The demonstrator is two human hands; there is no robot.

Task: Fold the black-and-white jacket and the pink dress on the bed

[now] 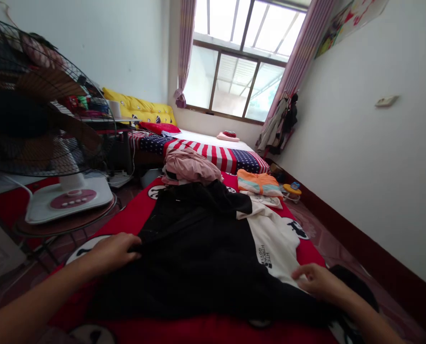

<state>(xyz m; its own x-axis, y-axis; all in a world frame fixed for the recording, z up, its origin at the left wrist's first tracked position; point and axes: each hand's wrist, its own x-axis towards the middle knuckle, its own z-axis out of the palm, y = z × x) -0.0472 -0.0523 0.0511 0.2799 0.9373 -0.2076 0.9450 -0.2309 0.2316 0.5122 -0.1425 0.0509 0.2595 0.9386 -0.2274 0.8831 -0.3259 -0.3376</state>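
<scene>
A black-and-white sweatshirt lies spread out over the red bed cover, with small dark lettering on its white part. My left hand is at its left edge, fingers closed on the black cloth. On the right side, my right hand has its thumb and forefinger pinched on the white cloth near the lower edge. The sweatshirt's black sleeve runs beneath my right wrist. Just beyond its top edge sits a rumpled heap of pink clothing.
Folded orange-and-blue clothing lies at the far right of the red cover. A fan stands on a round stool to the left. Behind is another bed with a striped, starred cover. A wall rises on the right.
</scene>
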